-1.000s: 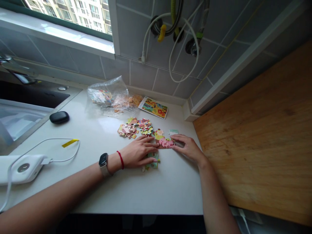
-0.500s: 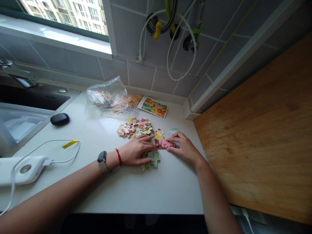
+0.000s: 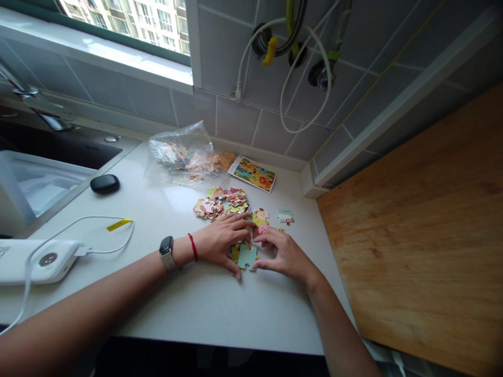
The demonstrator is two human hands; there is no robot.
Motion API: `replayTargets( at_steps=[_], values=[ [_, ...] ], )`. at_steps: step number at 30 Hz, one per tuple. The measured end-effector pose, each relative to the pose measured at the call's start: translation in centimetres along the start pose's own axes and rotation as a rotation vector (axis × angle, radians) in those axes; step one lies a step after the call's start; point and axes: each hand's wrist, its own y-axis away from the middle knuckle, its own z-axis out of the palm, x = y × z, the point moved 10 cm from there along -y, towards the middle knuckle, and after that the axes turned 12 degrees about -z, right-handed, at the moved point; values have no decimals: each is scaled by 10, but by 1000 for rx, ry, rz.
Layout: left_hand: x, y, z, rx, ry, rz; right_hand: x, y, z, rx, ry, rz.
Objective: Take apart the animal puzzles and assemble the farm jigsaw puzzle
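My left hand [image 3: 223, 240] lies over the puzzle pieces with its fingers spread and thumb stretched downward. Beside its thumb is a pale green puzzle piece [image 3: 247, 256], flat on other pieces. My right hand [image 3: 281, 254] reaches in from the right, thumb and fingers apart; the thumb tip is at the pale green piece's right edge. A pink puzzle piece [image 3: 262, 229] shows partly behind the right fingers, below a yellow puzzle piece [image 3: 260, 217]. Another light green puzzle piece [image 3: 284, 214] lies farther right. Whatever is under the left palm is hidden.
A pile of puzzle pieces [image 3: 208, 208] lies above the left hand. Behind it are a clear plastic bag [image 3: 176, 152] with more pieces and a picture card [image 3: 254, 174]. A black case [image 3: 105, 184], white power bank [image 3: 37, 262], sink [image 3: 112, 154] and wooden board [image 3: 416, 225] surround the counter.
My right hand has left the pink piece and moved down and left to the pale green piece. My left thumb has swung down off that piece. The view has shifted slightly.
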Motion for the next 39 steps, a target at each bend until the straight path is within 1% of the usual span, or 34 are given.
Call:
replayTargets(
  at_steps=[3, 6, 10, 14, 16, 17, 19, 21, 22, 25, 27, 34, 39],
  values=[
    [1, -1, -1, 24, 0, -2, -9, 0, 11, -94, 69, -15],
    [2, -2, -1, 21, -3, -7, -11, -1, 16, -134, 80, -6],
    [3, -1, 1, -25, -22, -29, -8, 3, 10, -162, 40, 14],
    [6, 1, -1, -54, -19, -3, -10, 13, 5, -275, -80, 5],
    [7, 1, -5, -49, 9, 13, -8, 16, 5, -303, -139, 39],
    [7, 0, -7, -46, 25, 20, -5, 16, 3, -282, -148, 69],
    [7, -1, -12, -34, 53, 34, 1, 13, -2, -185, -122, 126],
    [7, -2, -15, -29, 68, 44, 2, 8, -4, -87, -81, 135],
    [7, -2, -16, -28, 70, 45, 1, 6, -3, -63, -69, 118],
    [6, -3, -16, -19, 58, 33, -6, 0, 6, -69, -44, 50],
    [5, -3, -16, -7, 49, 25, -6, 0, 9, -88, -12, 39],
    [4, -3, -17, 19, 52, 16, 1, 4, 12, -120, 22, 85],
    [3, -5, -20, 50, 9, -38, 4, 5, 15, -124, 3, 107]
  ],
)
